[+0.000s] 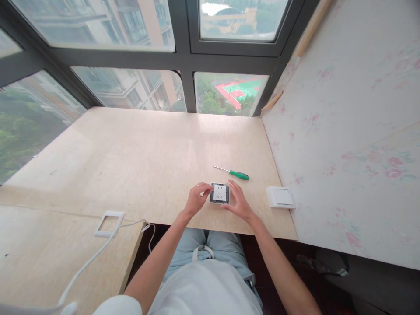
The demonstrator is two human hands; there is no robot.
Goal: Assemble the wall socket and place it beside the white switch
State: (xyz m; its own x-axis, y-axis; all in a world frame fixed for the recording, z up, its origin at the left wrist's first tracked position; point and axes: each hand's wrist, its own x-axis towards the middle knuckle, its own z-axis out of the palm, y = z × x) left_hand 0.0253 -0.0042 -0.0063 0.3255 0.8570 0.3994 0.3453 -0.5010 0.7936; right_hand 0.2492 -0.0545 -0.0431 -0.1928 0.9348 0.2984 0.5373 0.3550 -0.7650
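A wall socket (219, 193) with a white centre and a dark bare frame around it sits face up near the table's front edge. My right hand (239, 202) grips its right side, thumb at the lower corner and fingers at the upper one. At the upper left edge of the socket, the fingertips of my left hand (197, 197) are pinched together; anything between them is too small to make out. Just beyond the socket lies a screwdriver (239, 175) with a green handle, its thin shaft pointing left.
A white switch (282, 197) in a box lies at the right by the flowered wall (361, 144). On the left are a white cover frame (109, 224) and a white cable (95, 253). Windows (231, 94) border the wooden table (147, 153) at the back.
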